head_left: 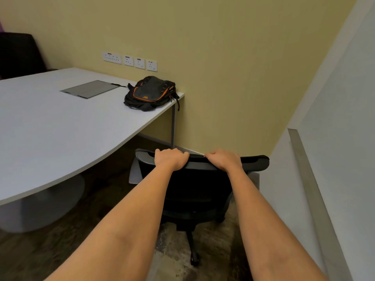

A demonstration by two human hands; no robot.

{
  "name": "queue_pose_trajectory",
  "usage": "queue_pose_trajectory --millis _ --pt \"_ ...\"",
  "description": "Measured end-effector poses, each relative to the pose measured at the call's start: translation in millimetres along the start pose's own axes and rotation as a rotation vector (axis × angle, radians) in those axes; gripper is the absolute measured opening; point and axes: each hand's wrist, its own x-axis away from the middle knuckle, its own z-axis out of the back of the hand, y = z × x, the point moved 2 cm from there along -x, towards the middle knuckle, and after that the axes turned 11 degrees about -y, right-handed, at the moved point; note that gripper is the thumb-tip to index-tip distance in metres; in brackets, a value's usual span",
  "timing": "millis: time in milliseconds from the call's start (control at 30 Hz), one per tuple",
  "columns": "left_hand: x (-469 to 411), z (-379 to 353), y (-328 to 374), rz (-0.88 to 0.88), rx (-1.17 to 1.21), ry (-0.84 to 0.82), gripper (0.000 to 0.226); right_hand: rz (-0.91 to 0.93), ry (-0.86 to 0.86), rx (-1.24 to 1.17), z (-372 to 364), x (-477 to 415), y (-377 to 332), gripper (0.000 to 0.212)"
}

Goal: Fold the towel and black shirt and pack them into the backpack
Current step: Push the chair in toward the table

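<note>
A black backpack (151, 93) with orange trim lies flat at the far right corner of the white table (60, 126), against the yellow wall. No towel or black shirt shows in view. My left hand (170, 159) and my right hand (224, 160) both grip the top edge of a black office chair's backrest (253, 162), fingers curled over it. The chair stands on the floor to the right of the table, well short of the backpack.
A grey flat panel (90, 89) lies on the table left of the backpack. Wall sockets (129, 61) sit above the table. A dark chair (19, 54) stands at the far left. A white partition (334, 138) closes off the right side. The table's round pedestal base (40, 207) stands on the dark floor.
</note>
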Motion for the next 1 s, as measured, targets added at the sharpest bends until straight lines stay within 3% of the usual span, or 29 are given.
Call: queue_pose_trajectory --millis 200,400,1000 --pt "45.6 -22.0 9.0 0.088 0.067 0.083 0.054 0.138 0.077 -0.031 -5.8 35.0 9.1 0.032" --pt "58.2 -31.1 11.6 0.114 0.108 0.105 0.055 0.211 0.096 -0.037 -9.0 45.1 11.9 0.037" --pt "-10.2 -0.7 26.2 0.179 0.191 0.139 0.053 0.309 0.113 -0.069 29.8 -30.3 13.9 0.034"
